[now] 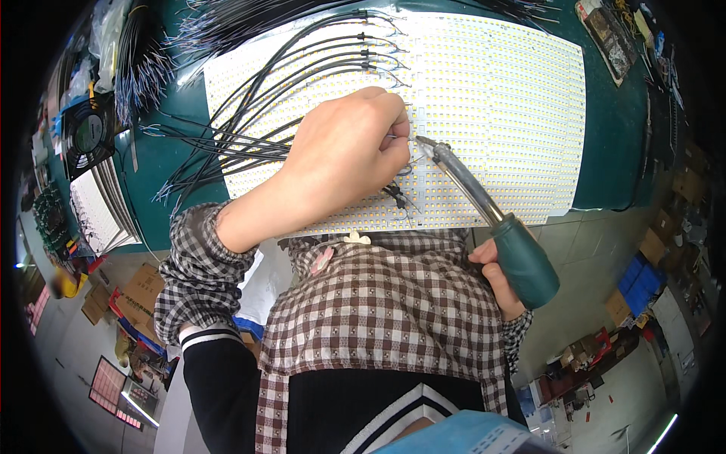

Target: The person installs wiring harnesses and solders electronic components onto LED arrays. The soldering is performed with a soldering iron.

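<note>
My left hand point(344, 140) is closed in a pinch over the middle of a large white LED board point(499, 113); whatever lies between its fingertips is hidden. From the lower right, my right hand point(499, 276) grips a soldering iron point(469, 178) by its green handle. The iron's tip points up and left, close to the left fingertips, beside the seam down the board. Several black cables point(302, 57) with thin bare-ended wires run from the left to that seam. Others pass under my left hand, and their loose ends point(170, 185) stick out on the left.
Bundles of dark cables point(144, 72) lie at the far left and along the back of the green table point(616, 151). A black fan point(87, 132) and stacked white boards point(102, 208) are at the left. A worn tray-like block point(607, 41) sits at the far right.
</note>
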Demonstrator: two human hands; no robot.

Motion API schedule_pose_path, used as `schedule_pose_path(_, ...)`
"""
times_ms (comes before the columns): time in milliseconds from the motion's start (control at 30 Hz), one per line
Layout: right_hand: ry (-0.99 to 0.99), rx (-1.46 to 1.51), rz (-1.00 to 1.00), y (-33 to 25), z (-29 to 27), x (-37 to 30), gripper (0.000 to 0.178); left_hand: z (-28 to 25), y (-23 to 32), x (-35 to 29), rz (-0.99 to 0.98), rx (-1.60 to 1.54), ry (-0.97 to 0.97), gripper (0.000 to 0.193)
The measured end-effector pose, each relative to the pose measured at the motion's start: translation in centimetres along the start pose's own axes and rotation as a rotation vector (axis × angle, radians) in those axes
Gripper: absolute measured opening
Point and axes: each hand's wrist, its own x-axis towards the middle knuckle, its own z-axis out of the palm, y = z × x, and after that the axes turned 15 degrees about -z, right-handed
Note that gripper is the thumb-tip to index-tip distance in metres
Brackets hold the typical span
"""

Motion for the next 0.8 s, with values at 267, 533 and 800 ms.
schedule_pose_path(267,0.066,-0.016,0.027,0.0,0.1,-0.1,0.061,0.1,-0.2,0.0,0.016,0.008,0.020,0.008)
schedule_pose_path(533,0.114,0.085,0.048,-0.4,0.5,0.1,0.062,-0.1,-0.2,-0.2,0.001,0.007,-0.011,0.009)
schedule_pose_path(800,0.169,0.242,0.066,-1.2,0.5,1.0,0.043,-0.5,-3.0,-4.1,0.437,0.190,0.333,0.024)
